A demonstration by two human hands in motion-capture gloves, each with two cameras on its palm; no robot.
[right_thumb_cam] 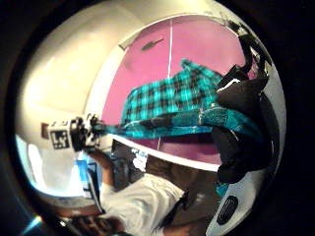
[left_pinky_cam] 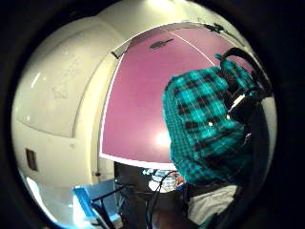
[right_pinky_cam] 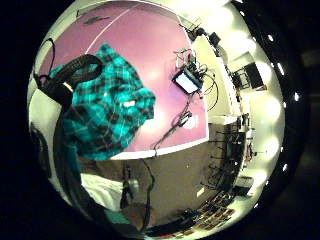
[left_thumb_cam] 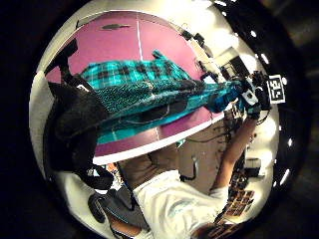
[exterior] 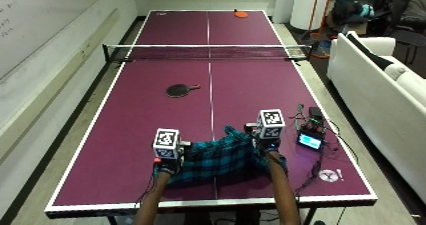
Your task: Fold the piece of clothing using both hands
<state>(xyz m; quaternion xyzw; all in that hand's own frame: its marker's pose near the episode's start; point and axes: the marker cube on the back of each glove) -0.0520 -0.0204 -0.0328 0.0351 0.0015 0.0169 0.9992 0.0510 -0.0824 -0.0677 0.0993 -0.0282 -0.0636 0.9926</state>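
Note:
A teal and black plaid shirt [exterior: 213,160] is stretched between my two hands, low over the purple table [exterior: 133,135] near its front edge. My left hand [exterior: 166,164] grips one end and my right hand [exterior: 268,146] grips the other. In the left thumb side palm view the shirt [left_thumb_cam: 144,94] runs from my left hand [left_thumb_cam: 75,119] across to my right hand [left_thumb_cam: 249,94]. The right thumb side palm view shows the same span of shirt [right_thumb_cam: 172,103] from the other end. Bunched shirt cloth [left_pinky_cam: 205,124] [right_pinky_cam: 105,110] fills part of both little finger side views.
A black paddle [exterior: 180,90] lies mid-table, and a red paddle [exterior: 240,14] at the far end beyond the net [exterior: 208,52]. A small device with a screen [exterior: 310,141], cables and a white disc [exterior: 326,175] sit right of the shirt. A white sofa [exterior: 386,85] stands at the right.

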